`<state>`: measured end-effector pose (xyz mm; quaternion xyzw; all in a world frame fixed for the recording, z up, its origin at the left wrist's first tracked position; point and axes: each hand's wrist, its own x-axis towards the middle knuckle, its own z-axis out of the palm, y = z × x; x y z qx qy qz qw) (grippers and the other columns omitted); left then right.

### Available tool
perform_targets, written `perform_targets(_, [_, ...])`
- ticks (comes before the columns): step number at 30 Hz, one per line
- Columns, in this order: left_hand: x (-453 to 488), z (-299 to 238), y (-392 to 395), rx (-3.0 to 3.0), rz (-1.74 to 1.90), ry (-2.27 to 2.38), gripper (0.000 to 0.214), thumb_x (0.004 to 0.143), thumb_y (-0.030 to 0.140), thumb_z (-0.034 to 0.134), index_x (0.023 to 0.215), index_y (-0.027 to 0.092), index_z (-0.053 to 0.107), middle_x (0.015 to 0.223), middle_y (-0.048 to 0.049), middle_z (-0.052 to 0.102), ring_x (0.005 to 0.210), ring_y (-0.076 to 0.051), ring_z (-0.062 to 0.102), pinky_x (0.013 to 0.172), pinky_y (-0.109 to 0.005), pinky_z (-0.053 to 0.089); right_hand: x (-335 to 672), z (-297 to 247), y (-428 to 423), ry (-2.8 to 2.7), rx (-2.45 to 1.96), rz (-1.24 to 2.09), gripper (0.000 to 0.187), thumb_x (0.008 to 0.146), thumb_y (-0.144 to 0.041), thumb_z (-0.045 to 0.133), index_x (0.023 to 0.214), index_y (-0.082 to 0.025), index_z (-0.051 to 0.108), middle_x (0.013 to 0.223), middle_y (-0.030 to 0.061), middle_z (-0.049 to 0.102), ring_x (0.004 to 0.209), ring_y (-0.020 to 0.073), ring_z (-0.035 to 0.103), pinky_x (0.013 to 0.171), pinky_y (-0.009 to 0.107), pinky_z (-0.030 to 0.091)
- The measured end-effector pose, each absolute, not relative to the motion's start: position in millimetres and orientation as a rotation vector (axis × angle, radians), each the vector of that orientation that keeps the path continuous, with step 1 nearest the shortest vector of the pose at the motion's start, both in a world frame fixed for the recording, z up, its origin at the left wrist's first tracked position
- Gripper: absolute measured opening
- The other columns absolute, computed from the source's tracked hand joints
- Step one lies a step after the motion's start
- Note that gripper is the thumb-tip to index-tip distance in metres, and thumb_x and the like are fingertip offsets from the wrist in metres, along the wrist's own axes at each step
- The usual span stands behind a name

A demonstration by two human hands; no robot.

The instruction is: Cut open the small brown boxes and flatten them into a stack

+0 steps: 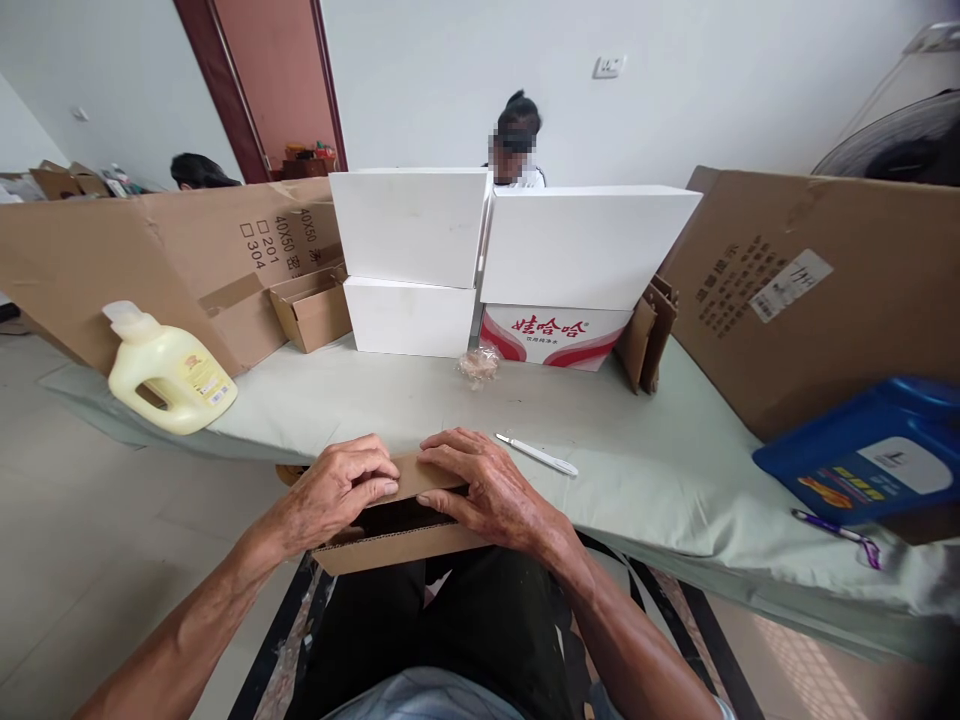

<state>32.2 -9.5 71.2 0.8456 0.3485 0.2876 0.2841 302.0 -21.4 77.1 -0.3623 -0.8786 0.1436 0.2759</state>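
A small brown cardboard box (397,545) rests against the table's near edge, above my lap. My left hand (341,490) curls over its top flap from the left, fingers bent and pressing the flap down. From the right, my right hand (484,485) lies on the same flap, its fingers wrapped over the edge into the opening. A white utility knife (537,455) lies on the pale green cloth just right of my right hand.
A yellow detergent bottle (169,370) lies at the left. White boxes (411,228) and a red-printed carton (555,335) stand at the back, with a small open carton (311,305) beside them. Large cardboard sheets (810,290) flank the table. A blue container (874,450) sits right. Two people sit behind.
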Motion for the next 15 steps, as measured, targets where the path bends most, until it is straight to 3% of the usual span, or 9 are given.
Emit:
perform_targets(7, [39.8, 79.1, -17.4, 2.505, 0.684, 0.978, 0.026, 0.111, 0.017, 0.044, 0.088, 0.022, 0.056, 0.089, 0.0002, 0.058, 0.074, -0.015, 0.053, 0.072, -0.031, 0.041, 302.3, 73.6, -21.7, -2.358, -0.967, 0.393, 0.03, 0.101, -0.039, 0.08, 0.124, -0.022, 0.072, 0.135, 0.013, 0.074, 0.12, 0.0293, 0.069, 0.104, 0.046, 0.052])
perform_targets(15, [39.7, 73.5, -16.1, 2.579, 0.723, 0.975, 0.025, 0.11, 0.016, 0.039, 0.087, 0.024, 0.044, 0.086, 0.0007, 0.051, 0.073, -0.017, 0.048, 0.069, -0.033, 0.038, 300.8, 73.1, -24.2, -2.347, -1.005, 0.384, 0.039, 0.099, -0.047, 0.082, 0.125, -0.02, 0.07, 0.129, 0.0127, 0.075, 0.117, 0.0285, 0.069, 0.102, 0.042, 0.051])
